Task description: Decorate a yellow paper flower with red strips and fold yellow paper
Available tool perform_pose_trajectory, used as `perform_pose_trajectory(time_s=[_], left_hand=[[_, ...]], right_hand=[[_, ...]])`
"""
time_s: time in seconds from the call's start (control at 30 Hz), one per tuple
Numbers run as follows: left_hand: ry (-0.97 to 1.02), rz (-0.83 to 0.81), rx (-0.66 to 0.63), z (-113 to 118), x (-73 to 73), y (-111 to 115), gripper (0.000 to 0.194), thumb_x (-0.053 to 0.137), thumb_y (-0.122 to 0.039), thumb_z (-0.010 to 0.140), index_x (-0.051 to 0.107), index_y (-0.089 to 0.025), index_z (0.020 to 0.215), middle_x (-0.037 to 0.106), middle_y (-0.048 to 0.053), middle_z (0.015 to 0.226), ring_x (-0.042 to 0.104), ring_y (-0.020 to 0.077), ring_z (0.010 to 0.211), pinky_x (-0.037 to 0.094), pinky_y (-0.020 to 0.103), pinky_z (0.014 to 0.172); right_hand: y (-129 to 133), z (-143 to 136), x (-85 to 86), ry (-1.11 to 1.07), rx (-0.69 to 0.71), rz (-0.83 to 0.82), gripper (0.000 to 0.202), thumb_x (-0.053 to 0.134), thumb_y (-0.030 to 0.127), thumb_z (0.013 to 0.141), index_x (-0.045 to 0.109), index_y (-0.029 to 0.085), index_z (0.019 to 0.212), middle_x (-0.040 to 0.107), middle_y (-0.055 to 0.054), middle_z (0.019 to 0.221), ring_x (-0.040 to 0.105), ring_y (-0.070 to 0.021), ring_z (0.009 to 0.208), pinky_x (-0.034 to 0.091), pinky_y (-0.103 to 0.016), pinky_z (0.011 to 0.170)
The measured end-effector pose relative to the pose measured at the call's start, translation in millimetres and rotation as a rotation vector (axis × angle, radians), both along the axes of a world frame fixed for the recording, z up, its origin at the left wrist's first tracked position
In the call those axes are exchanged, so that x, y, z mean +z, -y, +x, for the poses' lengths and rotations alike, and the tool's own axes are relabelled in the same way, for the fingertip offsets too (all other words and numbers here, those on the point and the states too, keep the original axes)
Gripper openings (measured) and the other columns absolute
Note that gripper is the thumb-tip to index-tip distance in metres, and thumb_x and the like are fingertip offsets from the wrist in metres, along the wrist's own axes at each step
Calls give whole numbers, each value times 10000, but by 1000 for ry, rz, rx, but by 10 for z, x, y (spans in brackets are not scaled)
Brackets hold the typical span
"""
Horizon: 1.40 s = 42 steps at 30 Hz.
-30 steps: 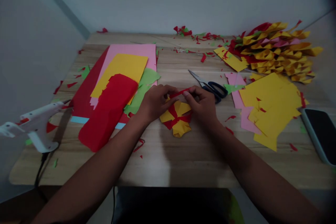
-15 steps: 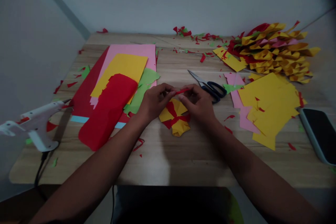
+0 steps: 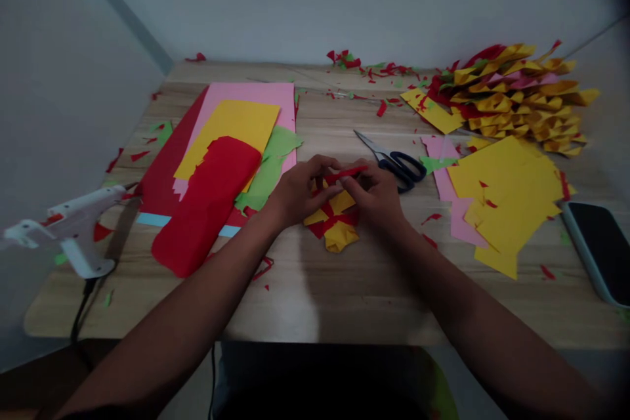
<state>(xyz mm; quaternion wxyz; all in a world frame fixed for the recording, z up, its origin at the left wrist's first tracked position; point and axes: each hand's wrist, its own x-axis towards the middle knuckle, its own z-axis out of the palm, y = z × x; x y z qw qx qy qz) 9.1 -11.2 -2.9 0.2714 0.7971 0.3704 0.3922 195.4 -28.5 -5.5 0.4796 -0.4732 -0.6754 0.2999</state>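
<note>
Between my two hands, above the table's middle, is a narrow red paper strip point(image 3: 347, 174). My left hand point(image 3: 302, 191) pinches toward its left end, thumb stretched below it. On the other end, my right hand point(image 3: 378, 193) closes with thumb and fingers. Right beneath them lies a yellow and red paper flower point(image 3: 341, 236), its upper part covered by my fingers. Dark-handled scissors point(image 3: 394, 163) rest just beyond my right hand, blades pointing away to the left.
A white glue gun point(image 3: 81, 226) stands at the left with its cord. Stacked coloured sheets, topped by red paper point(image 3: 207, 207), lie left. Yellow sheets point(image 3: 512, 200), a phone point(image 3: 598, 249) and a bunch of folded yellow paper point(image 3: 522, 98) are at right. Scraps litter the back.
My left thumb has shifted away from the strip, and more of the red strip shows between my hands. Both hands sit slightly lower over the flower. The view has shifted slightly.
</note>
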Motion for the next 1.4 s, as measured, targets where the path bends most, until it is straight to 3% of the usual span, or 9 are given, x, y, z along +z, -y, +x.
perform_pose_trajectory(time_s=[0.33, 0.6, 0.7, 0.9, 1.2, 1.3, 1.4], left_hand=[[89, -130, -6, 5, -25, 9, 183, 538, -332, 974, 610, -204, 1082, 734, 2, 806, 693, 112, 711, 510, 207, 669], [36, -106, -76, -43, 1, -2, 226, 534, -360, 973, 579, -211, 1136, 626, -59, 653, 560, 87, 551, 428, 204, 578], [21, -80, -62, -63, 27, -17, 268, 597, -379, 935, 597, -208, 1142, 660, -44, 709, 559, 88, 572, 420, 207, 582], [-70, 46, 24, -47, 60, -45, 269, 644, -439, 891, 666, -184, 810, 666, -6, 698, 554, 110, 614, 417, 243, 619], [53, -47, 105, -6, 31, -16, 346, 627, -497, 896, 657, -175, 773, 670, 0, 690, 570, 119, 639, 437, 239, 610], [89, -43, 156, -1, 35, -11, 338, 640, -485, 894, 665, -171, 772, 669, -2, 681, 567, 113, 626, 438, 236, 610], [96, -20, 108, -6, 53, -16, 313, 656, -461, 890, 670, -171, 774, 685, 4, 707, 573, 111, 630, 437, 239, 614]], right_hand=[[26, -2, 30, 17, 8, -18, 128, 629, 281, 860, 672, 206, 766, 647, -21, 751, 579, -178, 758, 434, -327, 690], [29, -3, 42, 8, -61, -25, 214, 585, 319, 908, 637, 204, 735, 614, -4, 711, 549, -160, 718, 412, -312, 678], [26, 1, 47, 3, -66, -7, 226, 576, 320, 913, 637, 203, 729, 605, 1, 706, 539, -152, 703, 407, -309, 682], [15, 1, 72, -1, -65, -22, 234, 625, 363, 886, 649, 204, 715, 610, 11, 681, 540, -143, 669, 414, -298, 666], [-26, 51, 52, -119, -274, -16, 262, 624, 405, 910, 640, 207, 739, 584, 32, 646, 514, -126, 620, 428, -299, 636], [-21, 44, 42, -170, -204, -4, 260, 632, 470, 903, 661, 214, 863, 617, 21, 735, 548, -135, 675, 466, -314, 683], [-9, 15, 43, -104, -65, 6, 253, 678, 469, 864, 683, 220, 908, 648, 2, 829, 579, -153, 769, 480, -331, 747]])
